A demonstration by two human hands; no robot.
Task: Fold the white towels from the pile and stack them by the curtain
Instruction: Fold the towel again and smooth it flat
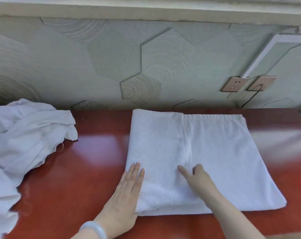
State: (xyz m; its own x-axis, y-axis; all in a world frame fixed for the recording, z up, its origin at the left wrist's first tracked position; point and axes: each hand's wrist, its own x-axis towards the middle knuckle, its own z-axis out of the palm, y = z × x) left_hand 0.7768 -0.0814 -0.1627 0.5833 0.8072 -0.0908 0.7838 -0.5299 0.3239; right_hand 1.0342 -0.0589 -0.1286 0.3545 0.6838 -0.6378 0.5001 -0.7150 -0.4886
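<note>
White towel (223, 161): lies flat on the red-brown bench (98, 152), right of centre, far edge near the wall. Left part is folded over onto the middle; its hemmed edge runs front to back down the towel.

Left hand (127, 195): released, fingers straight and together, pressed flat on the towel's left folded edge, heel of the palm on the bench. Pale bangle (94, 228) on that wrist.

Right hand (198, 180): rests on the towel at the hemmed edge, forefinger stretched out, thumb apart, grasping nothing visible.

Pile of crumpled white towels (25, 135): at the bench's left end, well apart from the flat one.

Wall behind: hexagon-patterned paper, two sockets (234, 84) at right, a dark cable (249, 99) plugged into the right one.
</note>
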